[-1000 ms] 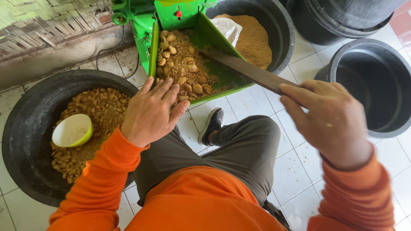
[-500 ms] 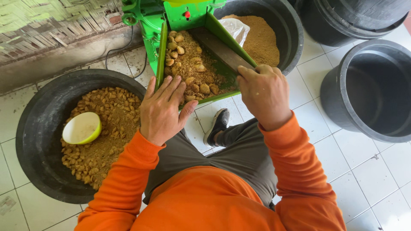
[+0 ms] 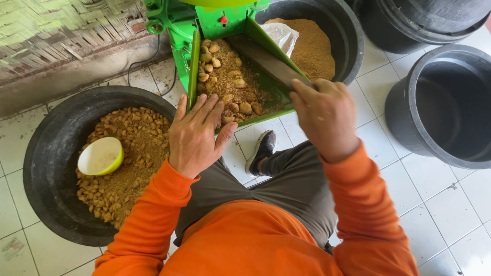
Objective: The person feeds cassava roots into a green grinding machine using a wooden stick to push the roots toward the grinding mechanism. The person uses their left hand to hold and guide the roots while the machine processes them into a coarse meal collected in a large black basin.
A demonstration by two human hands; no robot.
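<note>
Left hand (image 3: 197, 135) spread flat on tray lip (image 3: 255, 118); right hand (image 3: 325, 115) grips wooden stick (image 3: 266, 60).

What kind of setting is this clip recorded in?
Probably a small home or village food-processing workspace, at floor level. A green grinding machine with a feed tray of brown lumps stands on a white tiled floor, ringed by big black tubs, beside a woven bamboo wall.

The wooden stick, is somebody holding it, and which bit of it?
Yes. The right hand grips the flat wooden stick at its near end; the rest lies in the green tray. The left hand holds nothing, resting flat at the tray's edge.
</note>
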